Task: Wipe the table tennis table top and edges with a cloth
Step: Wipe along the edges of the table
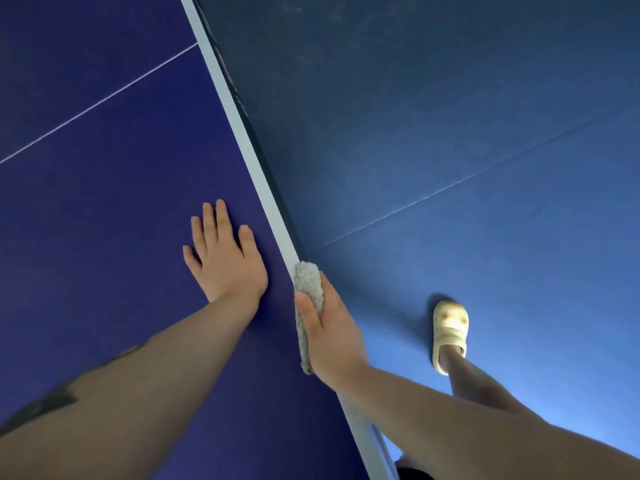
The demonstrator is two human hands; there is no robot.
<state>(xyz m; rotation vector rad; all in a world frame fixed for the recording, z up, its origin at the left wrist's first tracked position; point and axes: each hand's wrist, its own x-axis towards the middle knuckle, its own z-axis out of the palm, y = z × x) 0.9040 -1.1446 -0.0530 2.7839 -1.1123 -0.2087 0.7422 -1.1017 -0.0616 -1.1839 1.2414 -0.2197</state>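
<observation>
No readable text, label, brand or number anywhere; dark marks along table edge [239,98] too blurred to make out.

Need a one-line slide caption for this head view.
Right hand holds a grey cloth against the table's white edge; left hand rests flat on the blue top.

Right hand [332,327] gripping cloth [308,282] on table edge [256,168]

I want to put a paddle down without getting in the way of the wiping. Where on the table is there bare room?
The table top is bare beyond the left hand, up to and past the thin white centre line. It is crowded only at the white edge, where the right hand holds the cloth.
</observation>
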